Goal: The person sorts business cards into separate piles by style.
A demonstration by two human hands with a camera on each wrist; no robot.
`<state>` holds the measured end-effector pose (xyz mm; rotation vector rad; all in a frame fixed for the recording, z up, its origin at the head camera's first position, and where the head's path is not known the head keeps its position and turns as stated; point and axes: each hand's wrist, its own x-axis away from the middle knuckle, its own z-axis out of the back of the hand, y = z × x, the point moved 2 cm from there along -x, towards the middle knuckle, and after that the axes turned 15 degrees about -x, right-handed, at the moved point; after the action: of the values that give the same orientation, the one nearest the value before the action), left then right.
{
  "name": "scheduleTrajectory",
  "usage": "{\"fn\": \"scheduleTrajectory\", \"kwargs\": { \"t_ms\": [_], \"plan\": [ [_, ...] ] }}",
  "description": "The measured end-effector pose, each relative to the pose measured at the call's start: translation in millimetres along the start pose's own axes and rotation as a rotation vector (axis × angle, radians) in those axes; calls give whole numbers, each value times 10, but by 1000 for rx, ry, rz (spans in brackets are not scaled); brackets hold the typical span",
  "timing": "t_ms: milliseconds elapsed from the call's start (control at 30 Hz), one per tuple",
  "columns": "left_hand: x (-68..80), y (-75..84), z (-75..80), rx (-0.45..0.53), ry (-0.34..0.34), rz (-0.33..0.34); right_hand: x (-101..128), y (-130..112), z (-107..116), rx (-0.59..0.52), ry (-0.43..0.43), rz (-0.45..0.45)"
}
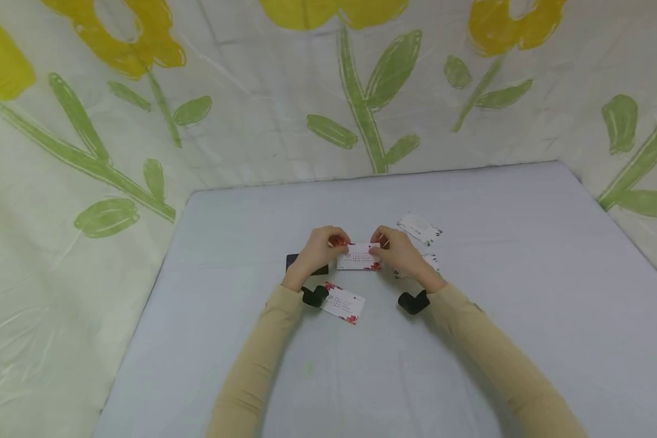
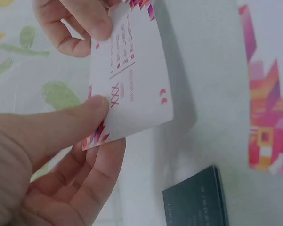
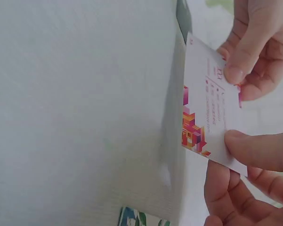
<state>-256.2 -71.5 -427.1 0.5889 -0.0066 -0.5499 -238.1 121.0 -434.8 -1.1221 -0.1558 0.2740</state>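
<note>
Both hands lift one business card (image 1: 358,257) off the grey table (image 1: 525,292). The left hand (image 1: 319,249) pinches its 9 o'clock end, the right hand (image 1: 398,250) its 3 o'clock end, thumbs on top (likely to keep the print readable). The hands partly hide a dark card (image 1: 294,261) and a floral one (image 1: 431,261); the held card's small print is illegible.

only thing i can actually read is "XXX" in pink on the white business card (image 2: 132,80), the smaller lines next to it are too tiny
</note>
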Motion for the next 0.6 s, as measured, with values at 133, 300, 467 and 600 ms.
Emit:
{"fn": "scheduleTrajectory", "kwargs": {
  "t_ms": [133,300,467,600],
  "plan": [
    [8,-30,-17,12,29,107,-88,8,-12,11,12,-38],
    [7,-48,-95,-35,38,143,-169,16,-63,73,-5,-64],
    [-11,-36,-156,-130,13,161,-192,8,-100,201,-17,-77],
    [-29,5,-157,-192,-4,172,-186,-14,-121,255,-14,-66]
  ]
}}
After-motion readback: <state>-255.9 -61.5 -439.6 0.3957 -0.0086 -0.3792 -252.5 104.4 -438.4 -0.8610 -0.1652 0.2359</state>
